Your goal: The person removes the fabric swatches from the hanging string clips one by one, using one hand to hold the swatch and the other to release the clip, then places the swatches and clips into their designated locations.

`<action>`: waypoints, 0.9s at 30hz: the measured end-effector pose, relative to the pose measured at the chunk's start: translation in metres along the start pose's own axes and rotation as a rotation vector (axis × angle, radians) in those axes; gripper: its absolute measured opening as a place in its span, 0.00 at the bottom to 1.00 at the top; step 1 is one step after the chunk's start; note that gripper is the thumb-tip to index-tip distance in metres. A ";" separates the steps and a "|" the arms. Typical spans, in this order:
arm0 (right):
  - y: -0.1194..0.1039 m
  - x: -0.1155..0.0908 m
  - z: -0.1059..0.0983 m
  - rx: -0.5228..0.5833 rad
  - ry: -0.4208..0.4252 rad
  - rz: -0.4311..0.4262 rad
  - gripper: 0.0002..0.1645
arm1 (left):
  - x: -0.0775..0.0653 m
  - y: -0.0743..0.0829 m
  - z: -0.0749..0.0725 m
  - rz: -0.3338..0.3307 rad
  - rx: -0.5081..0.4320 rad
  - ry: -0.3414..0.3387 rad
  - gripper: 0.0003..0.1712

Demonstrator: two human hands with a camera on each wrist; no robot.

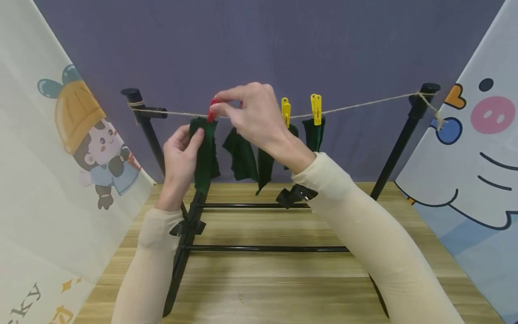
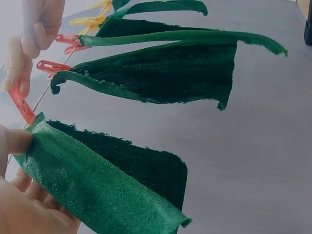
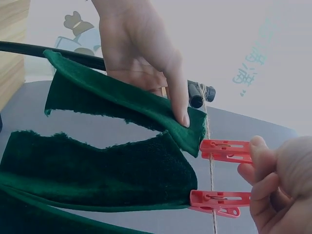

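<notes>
The head view shows the left hand (image 1: 179, 153) pinching a green cloth (image 1: 205, 155) between thumb and fingers, close under its top edge. The cloth hangs at the left part of the line (image 1: 358, 105), not far from the rack's left post (image 1: 149, 132). The right hand (image 1: 256, 114) holds a red clip (image 1: 211, 110) between thumb and fingertips, and the clip's mouth meets the cloth's upper right corner. In the right wrist view, a second red clip (image 3: 217, 198) sits on the line just beside the first, at the top of the next cloth (image 3: 102, 168); whether the curled fingers touch it, I cannot tell. Two yellow clips (image 1: 316, 110) stand farther right along the line, with more green cloths (image 1: 314, 135) below. The black rack (image 1: 263, 249) stands on the worktop (image 1: 263, 288), whose left edge runs along a panel (image 1: 28, 157) printed with a cartoon child.
</notes>
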State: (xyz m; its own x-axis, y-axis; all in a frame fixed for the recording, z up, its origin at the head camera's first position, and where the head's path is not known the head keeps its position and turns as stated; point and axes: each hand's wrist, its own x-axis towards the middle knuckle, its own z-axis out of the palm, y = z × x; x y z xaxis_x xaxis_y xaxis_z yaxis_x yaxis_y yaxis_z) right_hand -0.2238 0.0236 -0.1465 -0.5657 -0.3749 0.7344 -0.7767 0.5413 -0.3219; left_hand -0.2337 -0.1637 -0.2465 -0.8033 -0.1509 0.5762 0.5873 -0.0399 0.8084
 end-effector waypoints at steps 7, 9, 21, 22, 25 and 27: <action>0.004 -0.002 0.000 0.003 0.078 -0.022 0.15 | -0.002 -0.002 -0.001 -0.005 -0.001 -0.003 0.14; 0.005 -0.003 0.000 0.006 0.092 -0.015 0.15 | -0.002 -0.003 -0.002 -0.003 -0.003 -0.003 0.14; -0.024 -0.015 -0.019 0.097 0.112 -0.001 0.11 | -0.004 -0.006 -0.007 -0.013 0.022 0.030 0.15; -0.026 -0.016 -0.021 0.097 0.112 0.000 0.11 | -0.004 -0.006 -0.008 -0.015 0.016 0.035 0.14; -0.026 -0.018 -0.022 0.096 0.112 0.001 0.12 | -0.005 -0.007 -0.010 -0.020 0.014 0.043 0.14; -0.027 -0.020 -0.023 0.103 0.105 0.011 0.13 | -0.006 -0.007 -0.011 -0.023 0.019 0.042 0.14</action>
State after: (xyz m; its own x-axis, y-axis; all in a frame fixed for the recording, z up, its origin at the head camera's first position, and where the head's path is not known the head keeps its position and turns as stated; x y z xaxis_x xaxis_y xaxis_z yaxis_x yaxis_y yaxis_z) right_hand -0.1849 0.0342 -0.1389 -0.5461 -0.2857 0.7875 -0.7983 0.4625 -0.3858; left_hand -0.2319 -0.1730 -0.2570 -0.8115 -0.1911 0.5522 0.5664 -0.0251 0.8237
